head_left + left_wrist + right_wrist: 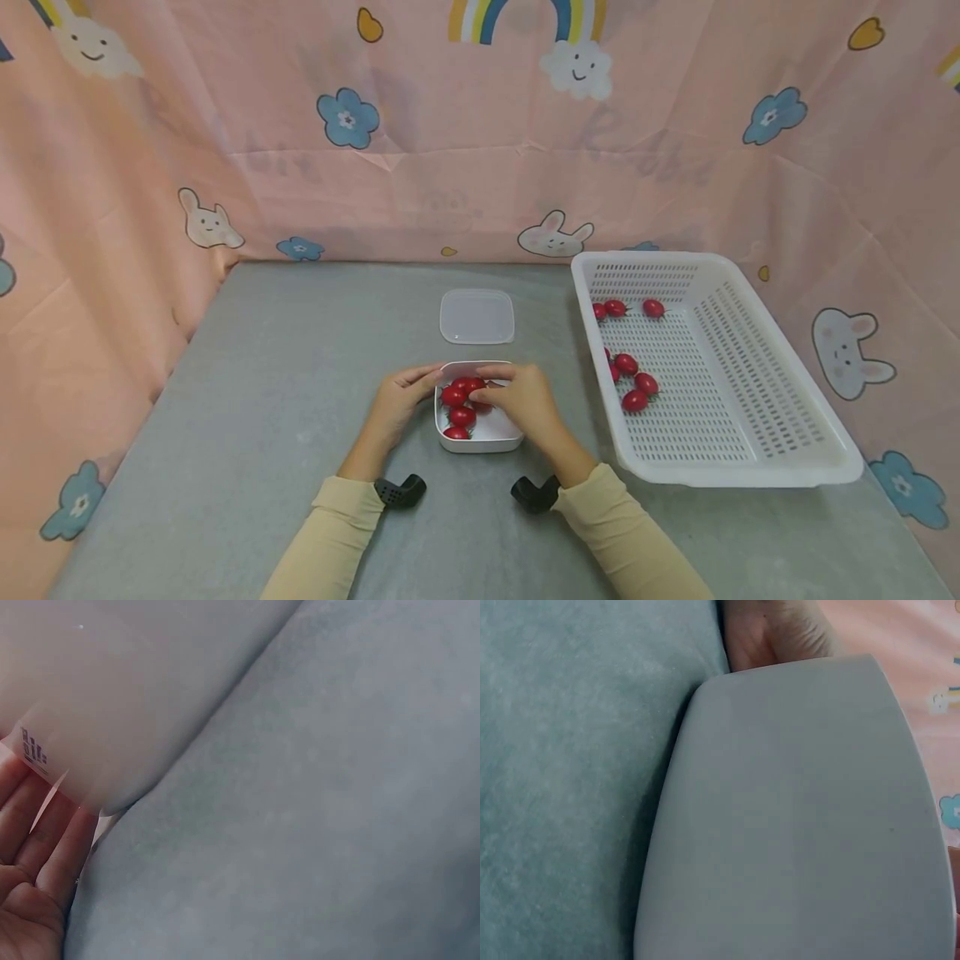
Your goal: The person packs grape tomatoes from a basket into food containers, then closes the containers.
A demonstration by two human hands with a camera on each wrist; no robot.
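A small white box (480, 447) sits in front of me with several red cherry tomatoes (462, 417) grouped along its left side. My left hand (396, 404) touches the box's left wall; in the left wrist view its fingers (67, 851) lie nearly straight against the box (150, 690). Reaching over the right rim, my right hand (528, 404) has thumb and forefinger inside, pinching a cherry tomato that they mostly hide. The box wall (795, 810) fills much of the right wrist view and covers the right hand's fingertips.
A flat translucent lid (477, 317) lies just behind the box. To the right stands a large white perforated basket (738, 383) with several more cherry tomatoes (646, 384) along its left part. A pink patterned cloth (450, 192) hangs behind the grey table (247, 417).
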